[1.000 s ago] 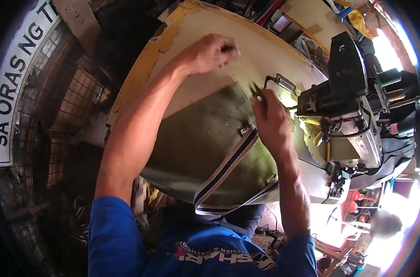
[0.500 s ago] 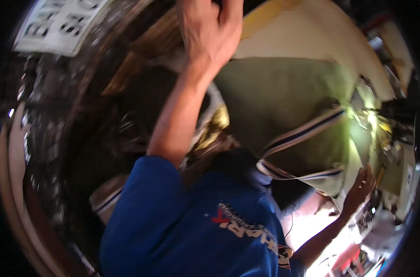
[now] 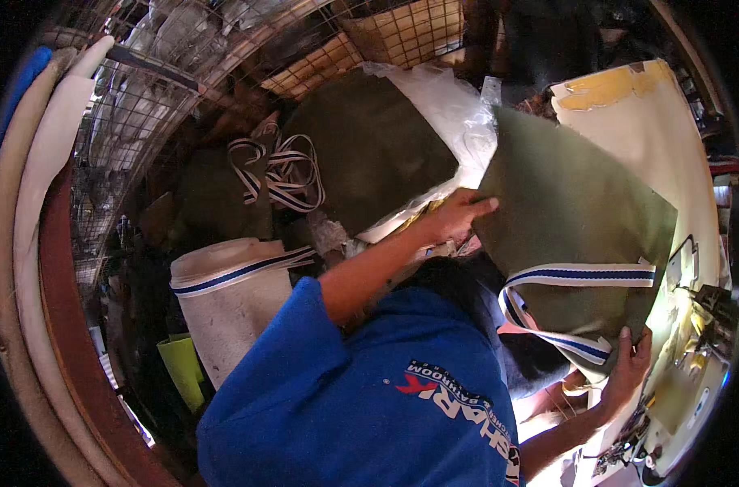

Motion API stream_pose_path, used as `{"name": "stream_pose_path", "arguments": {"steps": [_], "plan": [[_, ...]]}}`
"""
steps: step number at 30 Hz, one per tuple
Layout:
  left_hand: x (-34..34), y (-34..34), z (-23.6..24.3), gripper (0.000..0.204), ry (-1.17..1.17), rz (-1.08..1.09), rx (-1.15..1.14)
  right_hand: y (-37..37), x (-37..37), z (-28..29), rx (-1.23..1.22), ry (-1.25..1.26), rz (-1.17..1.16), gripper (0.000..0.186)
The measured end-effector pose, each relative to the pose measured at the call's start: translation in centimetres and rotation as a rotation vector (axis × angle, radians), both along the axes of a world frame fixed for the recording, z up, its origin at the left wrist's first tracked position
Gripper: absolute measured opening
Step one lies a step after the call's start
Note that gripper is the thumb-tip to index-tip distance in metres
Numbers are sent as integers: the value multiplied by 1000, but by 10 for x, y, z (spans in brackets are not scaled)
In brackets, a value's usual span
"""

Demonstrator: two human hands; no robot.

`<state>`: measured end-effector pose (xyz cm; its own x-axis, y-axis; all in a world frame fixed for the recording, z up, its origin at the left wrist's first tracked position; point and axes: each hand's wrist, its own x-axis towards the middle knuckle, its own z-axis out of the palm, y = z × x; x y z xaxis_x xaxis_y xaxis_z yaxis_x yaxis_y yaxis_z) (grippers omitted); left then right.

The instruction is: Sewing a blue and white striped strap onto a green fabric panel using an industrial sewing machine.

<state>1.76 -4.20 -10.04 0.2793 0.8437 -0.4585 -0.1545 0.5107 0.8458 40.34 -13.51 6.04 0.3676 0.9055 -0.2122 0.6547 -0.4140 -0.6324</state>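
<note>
Our largest thing here is the pale surface (image 3: 629, 114) on the right, with its yellowed, peeling end. The green panel (image 3: 564, 187) lies partly over it and reaches toward our lap; we would do best to support its whole width so the unsupported side does not drag or crease. Left of it, the other green panel (image 3: 369, 154) rests on clear plastic (image 3: 458, 105), and we should keep the two edges from catching. Next comes the striped strap (image 3: 580, 276), both ends on the green panel, its loop bulging left; we would keep that loop out from under the cloth. Smallest are our hands: the left hand (image 3: 454, 215) grips the left edge, thumb on top, and the right hand (image 3: 629, 369) pinches the lower right edge beside a strap end. Even, light tension between them should keep the cloth flat.
</note>
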Motion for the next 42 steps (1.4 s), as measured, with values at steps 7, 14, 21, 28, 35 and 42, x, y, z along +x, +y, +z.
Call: {"name": "stream_pose_path", "arguments": {"steps": [7,14,21,28,35,42], "plan": [[-146,50,107,39,1048,192,626,60,-118,-12,137,442,155,43],[-359,-42,249,36,1932,411,619,105,-347,-8,75,941,564,39],[-561,-194,252,41,2317,229,94,51,-460,-48,-387,1233,1024,45],[-601,-244,116,69,2250,258,-370,55,-297,-140,-328,608,775,41],[-490,-134,124,94,1520,-244,-341,43,-243,-150,34,456,719,27],[-369,-104,80,101,1677,-436,-167,37,-253,-135,174,430,758,23]]}}
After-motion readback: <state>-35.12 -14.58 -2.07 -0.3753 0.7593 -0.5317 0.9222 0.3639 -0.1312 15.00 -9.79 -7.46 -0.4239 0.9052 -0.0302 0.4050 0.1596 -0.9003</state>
